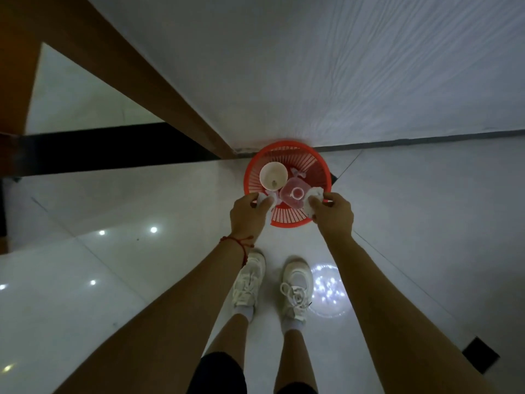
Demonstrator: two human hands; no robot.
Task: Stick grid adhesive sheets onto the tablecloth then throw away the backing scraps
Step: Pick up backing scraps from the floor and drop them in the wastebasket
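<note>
Both hands are over the red bin, and we go left to right. Our left hand is pinched shut on a crumpled white scrap at the bin's near-left rim. Inside the bin sit a paper cup and a clear plastic container. Our right hand grips a second white scrap at the near-right rim. We judge the risk as follows: both scraps hang at the rim, not over the middle, so a release here could drop them onto the floor. Any adhesive left on the backing may cling to fingers. The bin is light and could tip if knocked.
</note>
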